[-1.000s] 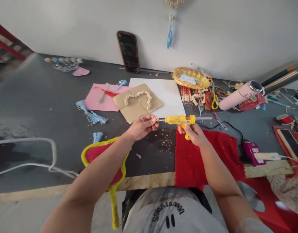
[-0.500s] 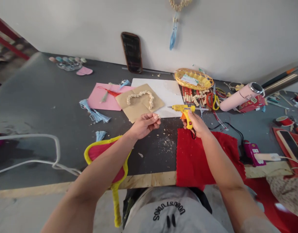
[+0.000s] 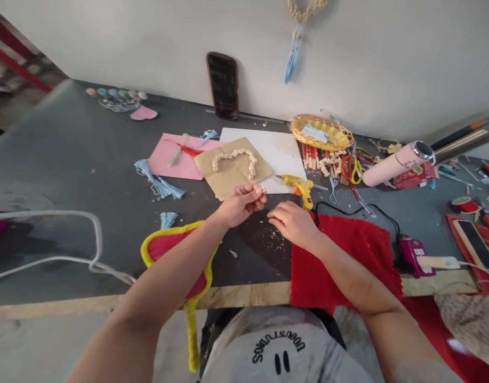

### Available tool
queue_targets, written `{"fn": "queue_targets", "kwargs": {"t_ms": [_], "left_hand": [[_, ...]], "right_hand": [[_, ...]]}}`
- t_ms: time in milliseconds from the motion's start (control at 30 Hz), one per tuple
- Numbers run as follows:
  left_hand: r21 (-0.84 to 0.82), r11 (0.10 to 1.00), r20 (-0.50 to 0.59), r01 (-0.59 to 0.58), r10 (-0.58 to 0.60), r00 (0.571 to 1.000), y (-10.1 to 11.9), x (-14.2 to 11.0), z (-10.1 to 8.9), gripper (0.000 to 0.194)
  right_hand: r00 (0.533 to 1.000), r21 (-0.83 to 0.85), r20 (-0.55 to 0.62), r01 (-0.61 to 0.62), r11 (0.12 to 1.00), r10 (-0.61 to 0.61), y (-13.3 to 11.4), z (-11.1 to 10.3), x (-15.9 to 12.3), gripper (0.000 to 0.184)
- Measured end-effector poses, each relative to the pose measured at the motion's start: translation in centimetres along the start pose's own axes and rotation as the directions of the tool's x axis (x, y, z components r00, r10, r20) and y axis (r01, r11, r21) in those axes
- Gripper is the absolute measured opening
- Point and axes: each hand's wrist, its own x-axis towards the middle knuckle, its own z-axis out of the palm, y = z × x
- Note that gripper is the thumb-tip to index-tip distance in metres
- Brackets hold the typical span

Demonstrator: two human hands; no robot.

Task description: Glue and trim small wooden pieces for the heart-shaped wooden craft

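Note:
Between the thumb and fingertips of my left hand point(image 3: 243, 205) is a tiny beige piece point(image 3: 263, 190), too small to make out fully. My right hand point(image 3: 293, 223) is low over the table just right of it, fingers curled together; what they hold, if anything, is hidden. Behind that hand a yellow glue gun point(image 3: 302, 187) lies on its side, its nozzle pointing left over white paper point(image 3: 278, 151). A curved string of beige clustered pieces point(image 3: 235, 154) rests on a brown paper sheet point(image 3: 218, 178) beyond my left hand.
Red cloth point(image 3: 344, 260) lies under my right forearm, a yellow-rimmed pink fan shape point(image 3: 207, 274) under my left. A wicker basket point(image 3: 294, 127), scissors point(image 3: 356, 171) and a pink flask point(image 3: 396, 166) stand or lie at back right. Blue tassels point(image 3: 159, 181) lie left; a phone point(image 3: 223, 88) leans on the wall.
My right hand has let go of the glue gun, which now lies on the table, and has moved left and nearer to me. My left hand keeps its pinch.

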Motion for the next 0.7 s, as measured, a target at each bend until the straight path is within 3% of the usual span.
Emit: {"fn": "queue_targets", "kwargs": {"t_ms": [167,300,400,500,600,700], "left_hand": [[-0.006,1.0,0.025,0.009,-0.008,1.0,0.0,-0.1,-0.2,0.021],[0.017,1.0,0.053,0.021,-0.021,0.998,-0.1,-0.2,-0.1,0.019],[0.042,0.998,0.066,0.037,-0.04,0.997,0.0,-0.4,0.2,0.021],[0.088,0.993,0.089,0.075,-0.083,0.993,0.2,-0.5,0.4,0.025],[0.144,0.981,0.109,0.131,-0.147,0.983,0.2,-0.6,0.5,0.028],[0.214,0.965,0.132,0.148,-0.179,0.975,0.1,-0.7,0.5,0.029]], "right_hand": [[0.998,-0.099,0.036,0.049,0.994,-0.046,-0.8,2.5,0.7,0.012],[0.994,-0.116,-0.071,0.076,0.99,-0.085,-0.8,2.5,0.6,0.016],[0.977,-0.038,-0.207,0.044,0.998,-0.051,-0.5,1.7,0.2,0.011],[0.908,0.143,-0.414,-0.013,0.99,0.071,-0.1,0.7,-0.3,0.008],[0.823,0.282,-0.548,0.019,0.959,0.145,-0.1,0.0,-0.7,0.006],[0.812,0.283,-0.576,0.094,0.954,0.09,-0.2,-0.1,-0.9,0.01]]}}
